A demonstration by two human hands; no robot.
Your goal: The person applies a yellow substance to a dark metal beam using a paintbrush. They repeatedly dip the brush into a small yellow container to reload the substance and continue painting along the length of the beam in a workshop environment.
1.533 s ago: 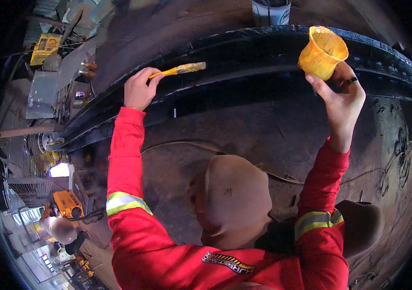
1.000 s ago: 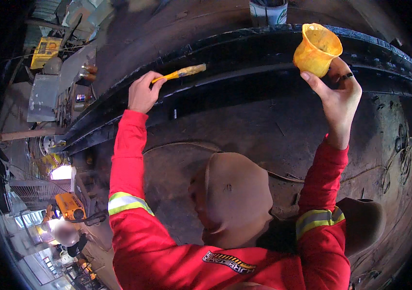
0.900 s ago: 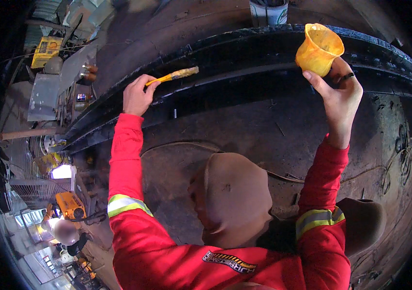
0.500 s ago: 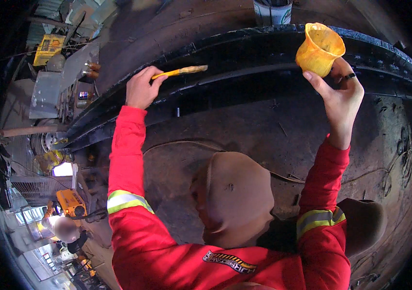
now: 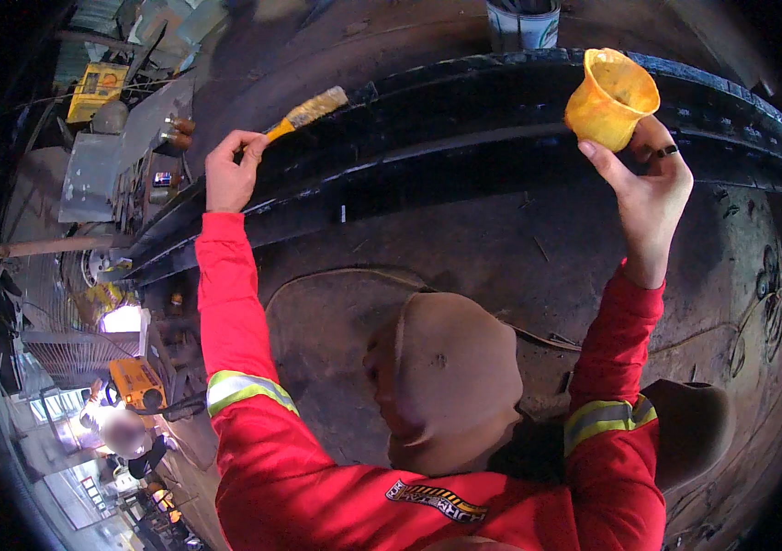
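My left hand (image 5: 233, 172) grips the yellow handle of a paintbrush (image 5: 308, 112), whose pale bristles point up and to the right above a long black metal beam (image 5: 464, 92). Fingers and thumb are closed round the handle. On the right, my right hand (image 5: 641, 174) holds a yellow-orange cup (image 5: 613, 99) with a flared rim, thumb on its near side and the other fingers partly hidden behind it. Stains show inside the cup, but its contents are hard to make out. The cup is held over the beam's right part.
A white bucket (image 5: 524, 26) stands beyond the beam. A cable (image 5: 538, 336) runs across the floor by my knees. At the left are scrap sheets (image 5: 90, 174), a wooden pole (image 5: 42, 249) and an orange machine (image 5: 136, 384). Another person (image 5: 124, 436) is at the lower left.
My left hand has moved left and slightly down with the paintbrush, and its bristles now tilt more upward. The right hand and cup have barely shifted.
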